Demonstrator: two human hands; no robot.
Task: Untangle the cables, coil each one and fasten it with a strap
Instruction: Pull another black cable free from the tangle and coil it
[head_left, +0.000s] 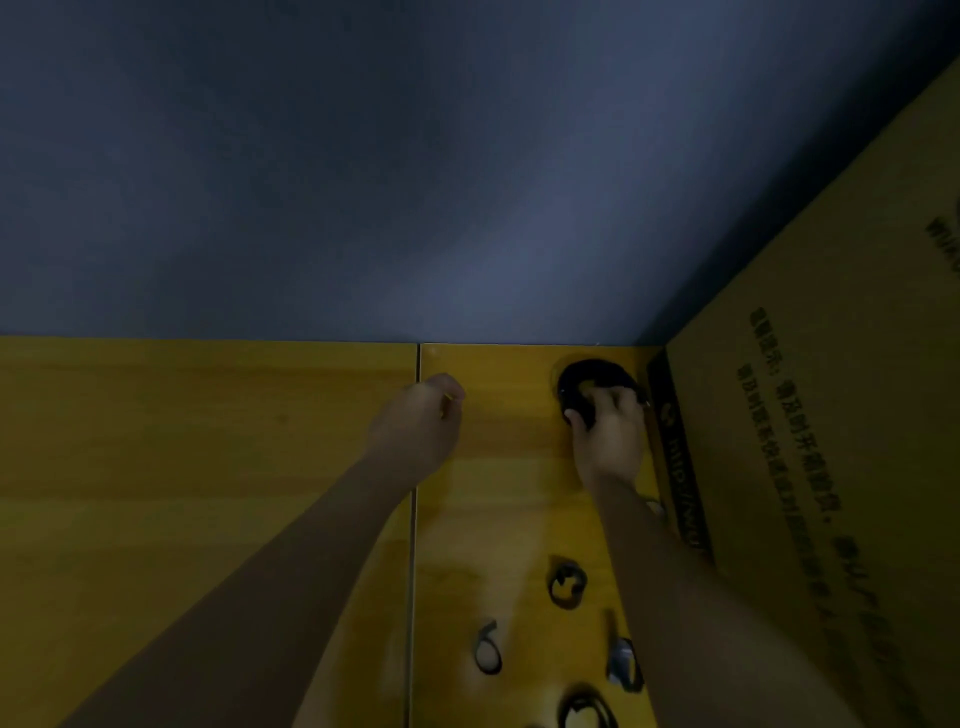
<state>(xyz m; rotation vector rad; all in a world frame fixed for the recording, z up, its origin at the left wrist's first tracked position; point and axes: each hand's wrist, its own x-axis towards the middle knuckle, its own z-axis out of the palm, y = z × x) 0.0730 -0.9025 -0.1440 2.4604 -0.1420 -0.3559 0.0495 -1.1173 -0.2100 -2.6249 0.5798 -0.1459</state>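
A coiled black cable (592, 376) lies at the far right of the wooden table (208, 441), close to the wall. My right hand (610, 436) reaches out to it and grips the near side of the coil with curled fingers. My left hand (421, 421) is stretched out over the table's middle seam, fingers curled under, nothing visible in it. Nearer to me on the table lie several small black straps: a curled strap (566, 582), a looped strap (487, 649), a grey-tipped strap (622, 660) and another strap (587, 709) at the bottom edge.
A large cardboard box (831, 415) with printed text stands along the right side, next to the coil. A blue-grey wall (415, 182) rises right behind the table's far edge. A seam (415, 545) splits the tabletop in two. The scene is dim.
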